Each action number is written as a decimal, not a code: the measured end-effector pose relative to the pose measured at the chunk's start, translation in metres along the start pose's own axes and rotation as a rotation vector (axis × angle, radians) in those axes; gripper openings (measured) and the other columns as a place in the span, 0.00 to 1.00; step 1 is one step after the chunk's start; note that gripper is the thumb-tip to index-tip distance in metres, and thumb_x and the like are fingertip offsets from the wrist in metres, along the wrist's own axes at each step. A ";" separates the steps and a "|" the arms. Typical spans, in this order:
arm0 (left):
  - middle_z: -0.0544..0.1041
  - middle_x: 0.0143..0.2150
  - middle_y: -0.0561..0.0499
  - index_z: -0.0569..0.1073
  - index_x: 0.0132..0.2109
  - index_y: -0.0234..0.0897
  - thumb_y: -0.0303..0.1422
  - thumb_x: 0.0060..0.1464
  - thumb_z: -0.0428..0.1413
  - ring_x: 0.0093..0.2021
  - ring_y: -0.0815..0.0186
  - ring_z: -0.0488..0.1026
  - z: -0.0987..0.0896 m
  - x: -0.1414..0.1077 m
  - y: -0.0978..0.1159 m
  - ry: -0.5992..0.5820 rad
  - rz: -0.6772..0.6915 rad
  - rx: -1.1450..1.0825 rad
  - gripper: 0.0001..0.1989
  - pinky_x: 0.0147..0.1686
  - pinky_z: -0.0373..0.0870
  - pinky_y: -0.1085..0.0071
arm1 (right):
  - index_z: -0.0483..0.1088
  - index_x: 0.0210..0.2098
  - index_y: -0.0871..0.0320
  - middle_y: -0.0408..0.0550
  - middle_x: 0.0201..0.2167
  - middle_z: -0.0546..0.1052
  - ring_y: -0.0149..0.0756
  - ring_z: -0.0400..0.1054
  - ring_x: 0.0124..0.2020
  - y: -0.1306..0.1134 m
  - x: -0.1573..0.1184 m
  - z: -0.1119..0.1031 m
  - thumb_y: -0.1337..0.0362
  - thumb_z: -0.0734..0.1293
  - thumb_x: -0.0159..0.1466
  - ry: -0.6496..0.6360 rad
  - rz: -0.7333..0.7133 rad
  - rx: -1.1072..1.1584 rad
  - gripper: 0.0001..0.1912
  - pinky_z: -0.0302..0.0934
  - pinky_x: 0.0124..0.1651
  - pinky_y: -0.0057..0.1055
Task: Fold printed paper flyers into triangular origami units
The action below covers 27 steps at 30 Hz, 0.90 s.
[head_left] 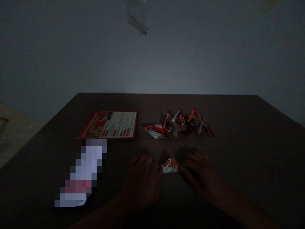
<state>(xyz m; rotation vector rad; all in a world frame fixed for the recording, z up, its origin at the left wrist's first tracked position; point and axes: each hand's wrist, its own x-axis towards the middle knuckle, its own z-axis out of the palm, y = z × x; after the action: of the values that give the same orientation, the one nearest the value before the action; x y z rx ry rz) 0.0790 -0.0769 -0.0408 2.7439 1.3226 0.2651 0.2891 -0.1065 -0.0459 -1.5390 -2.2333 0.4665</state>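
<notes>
A small folded paper triangle (170, 165), white and red with print, lies on the dark table between my two hands. My left hand (143, 178) is closed, with its thumb side at the paper's left corner. On the other side my right hand (200, 175) holds the right corner between thumb and fingers. Just beyond the paper sits a group of folded red and white paper pieces (175, 125), standing at angles and partly overlapping. The room is dim, so finger detail is hard to see.
A stack of red and white printed sheets (119, 124) lies at the left of the table (238, 127). In front of it is a bright, pixelated long object (83, 175), perhaps a phone screen. Behind the table is a pale wall (190, 47) with a clear plastic piece (137, 16) on it.
</notes>
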 end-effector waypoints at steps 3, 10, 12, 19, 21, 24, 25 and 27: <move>0.71 0.33 0.46 0.72 0.34 0.34 0.29 0.60 0.46 0.34 0.58 0.67 -0.001 0.002 0.001 -0.026 -0.005 0.011 0.11 0.35 0.61 0.59 | 0.69 0.31 0.56 0.46 0.29 0.72 0.39 0.64 0.35 -0.002 0.001 0.001 0.66 0.60 0.66 -0.001 0.037 -0.003 0.09 0.54 0.41 0.40; 0.72 0.34 0.45 0.72 0.35 0.34 0.27 0.58 0.47 0.36 0.57 0.66 0.002 0.003 0.003 -0.027 0.002 0.013 0.09 0.36 0.62 0.58 | 0.69 0.31 0.56 0.48 0.31 0.72 0.41 0.64 0.37 -0.003 0.002 0.005 0.65 0.59 0.67 -0.029 0.103 -0.074 0.10 0.53 0.42 0.42; 0.71 0.34 0.45 0.72 0.36 0.34 0.28 0.59 0.46 0.36 0.57 0.66 0.003 0.003 0.004 -0.031 0.006 0.008 0.10 0.36 0.61 0.58 | 0.70 0.32 0.56 0.48 0.32 0.72 0.42 0.64 0.37 -0.003 0.002 0.006 0.64 0.59 0.67 -0.038 0.119 -0.114 0.10 0.53 0.42 0.43; 0.70 0.36 0.44 0.72 0.35 0.33 0.28 0.59 0.47 0.39 0.55 0.64 0.003 0.003 0.005 -0.036 -0.004 -0.007 0.10 0.38 0.61 0.56 | 0.70 0.30 0.56 0.49 0.31 0.73 0.44 0.65 0.38 -0.004 0.003 0.009 0.64 0.59 0.66 -0.017 0.126 -0.191 0.11 0.53 0.42 0.43; 0.70 0.36 0.44 0.72 0.35 0.33 0.29 0.59 0.47 0.39 0.55 0.64 0.003 0.003 0.005 -0.043 -0.012 -0.006 0.09 0.39 0.61 0.56 | 0.71 0.30 0.56 0.49 0.31 0.73 0.44 0.65 0.38 -0.005 0.003 0.010 0.64 0.60 0.66 -0.004 0.125 -0.200 0.11 0.52 0.41 0.42; 0.70 0.37 0.45 0.72 0.36 0.34 0.30 0.59 0.47 0.40 0.56 0.64 0.003 0.004 0.004 -0.060 -0.028 -0.012 0.10 0.40 0.61 0.56 | 0.71 0.30 0.55 0.49 0.31 0.74 0.44 0.65 0.38 -0.006 0.004 0.010 0.64 0.61 0.66 0.014 0.140 -0.207 0.10 0.52 0.42 0.42; 0.70 0.37 0.45 0.73 0.36 0.34 0.30 0.59 0.47 0.40 0.56 0.64 0.003 0.004 0.004 -0.068 -0.032 -0.011 0.10 0.40 0.61 0.57 | 0.71 0.30 0.55 0.49 0.31 0.74 0.44 0.65 0.38 -0.007 0.004 0.010 0.64 0.61 0.65 0.014 0.150 -0.210 0.10 0.52 0.42 0.42; 0.70 0.38 0.45 0.73 0.37 0.34 0.30 0.60 0.46 0.40 0.57 0.64 0.003 0.004 0.004 -0.080 -0.039 -0.006 0.11 0.41 0.60 0.57 | 0.71 0.29 0.56 0.49 0.31 0.74 0.44 0.65 0.38 -0.008 0.004 0.010 0.64 0.61 0.66 0.009 0.162 -0.210 0.11 0.52 0.42 0.42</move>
<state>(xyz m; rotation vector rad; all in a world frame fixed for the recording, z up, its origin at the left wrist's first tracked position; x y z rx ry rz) 0.0852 -0.0766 -0.0425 2.6899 1.3517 0.1537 0.2764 -0.1061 -0.0505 -1.8340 -2.2190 0.2759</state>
